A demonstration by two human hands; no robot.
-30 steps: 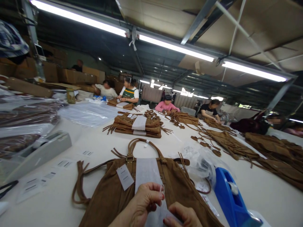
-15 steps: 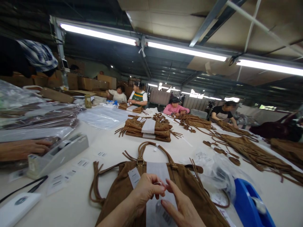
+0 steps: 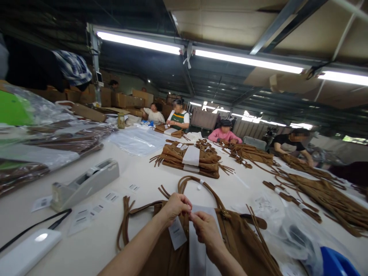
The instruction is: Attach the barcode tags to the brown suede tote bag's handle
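Note:
A brown handbag (image 3: 240, 243) with fringe tassels and looped handles (image 3: 212, 191) lies on the table in front of me, a pale paper band (image 3: 197, 245) running down its middle. Above it, my left hand (image 3: 177, 207) is closed in a pinch. My right hand (image 3: 205, 229) pinches too, its fingertips meeting those of the left. Whatever lies between the fingertips is too small to make out. Just below my left hand hangs a white tag (image 3: 177, 234) against the bag. My forearms cover part of the bag's front.
A grey tape dispenser (image 3: 86, 184), barcode labels (image 3: 111, 196) and a white device (image 3: 31, 251) with a cable lie left. Banded brown bags (image 3: 172, 157) are stacked ahead. At right sit clear plastic (image 3: 287, 226) and a blue dispenser (image 3: 339, 264). Several people work across the table.
My hands have come together, the right fingers going from spread to pinched. Another person's hand by the grey dispenser has left the view. The view has shifted left.

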